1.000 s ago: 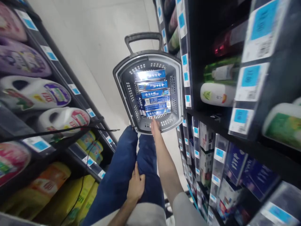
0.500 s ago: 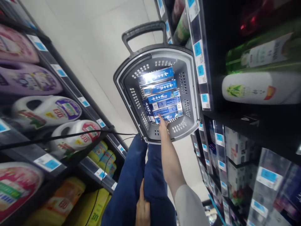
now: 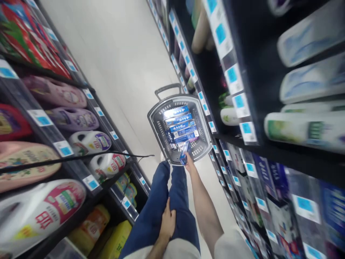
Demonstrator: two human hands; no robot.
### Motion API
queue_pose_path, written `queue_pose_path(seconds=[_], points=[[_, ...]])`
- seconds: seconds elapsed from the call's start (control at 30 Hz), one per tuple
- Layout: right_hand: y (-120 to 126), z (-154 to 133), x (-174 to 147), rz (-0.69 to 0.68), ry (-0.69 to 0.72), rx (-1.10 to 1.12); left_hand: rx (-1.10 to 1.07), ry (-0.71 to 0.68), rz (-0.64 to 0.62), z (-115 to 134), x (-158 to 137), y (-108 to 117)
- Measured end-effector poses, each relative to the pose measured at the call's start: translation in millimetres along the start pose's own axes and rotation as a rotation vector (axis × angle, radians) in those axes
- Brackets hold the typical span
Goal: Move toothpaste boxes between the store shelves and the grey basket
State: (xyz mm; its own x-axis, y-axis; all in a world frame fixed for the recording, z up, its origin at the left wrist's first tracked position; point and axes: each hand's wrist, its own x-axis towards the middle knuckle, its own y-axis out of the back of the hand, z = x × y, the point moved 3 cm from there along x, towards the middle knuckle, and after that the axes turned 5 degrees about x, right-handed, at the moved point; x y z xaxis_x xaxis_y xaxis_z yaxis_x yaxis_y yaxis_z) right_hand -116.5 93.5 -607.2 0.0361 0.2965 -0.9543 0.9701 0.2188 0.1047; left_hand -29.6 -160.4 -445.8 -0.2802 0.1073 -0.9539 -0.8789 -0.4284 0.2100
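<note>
Right hand [image 3: 189, 160] grips one blue toothpaste carton [image 3: 185, 151] over the shopping basket's [image 3: 204, 140] near end; left hand [image 3: 167, 222] on blue trousers [image 3: 149, 223], curl unclear; step, judged: single-carton handling; next move calls for clearing the rim.

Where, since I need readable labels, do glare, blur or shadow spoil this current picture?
Head view: white glare washes out the picture-left end of the farthest blue box in the basket; in the head view, print on the held box in the right hand is unreadably soft; also in the head view, the white-and-green bottle blurs, and the right-hand shelving is deeply shadowed.
</note>
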Motion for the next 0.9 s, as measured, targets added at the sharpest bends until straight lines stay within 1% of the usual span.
queue_pose_path(seconds=[0.1,0.2,0.3,0.43,0.5,0.57,0.63,0.7,0.77,0.83,0.9], points=[[24,-7,-85,-0.037,0.008,-0.047,0.204,-0.032,-0.062,21,-11,21],[47,-15,-172,-0.083,0.061,-0.059,0.394,-0.128,-0.167,46,-38,50],[63,-26,-249,-0.130,0.135,-0.039,0.447,-0.204,-0.229,67,-70,82],[76,-41,-330,-0.207,0.301,0.028,0.452,-0.331,-0.269,95,-99,119],[81,-45,-364,-0.225,0.403,0.073,0.427,-0.421,-0.278,116,-108,134],[87,-44,-392,-0.227,0.494,0.120,0.390,-0.507,-0.298,140,-118,143],[91,-37,-415,-0.226,0.567,0.166,0.352,-0.582,-0.335,163,-131,145],[92,-26,-433,-0.236,0.625,0.204,0.209,-0.627,-0.435,180,-147,141],[90,-14,-447,-0.255,0.662,0.260,0.011,-0.629,-0.587,187,-165,134],[89,-5,-459,-0.275,0.662,0.355,-0.123,-0.619,-0.718,186,-182,128],[91,-2,-470,-0.284,0.637,0.457,-0.138,-0.640,-0.753,184,-196,125]])
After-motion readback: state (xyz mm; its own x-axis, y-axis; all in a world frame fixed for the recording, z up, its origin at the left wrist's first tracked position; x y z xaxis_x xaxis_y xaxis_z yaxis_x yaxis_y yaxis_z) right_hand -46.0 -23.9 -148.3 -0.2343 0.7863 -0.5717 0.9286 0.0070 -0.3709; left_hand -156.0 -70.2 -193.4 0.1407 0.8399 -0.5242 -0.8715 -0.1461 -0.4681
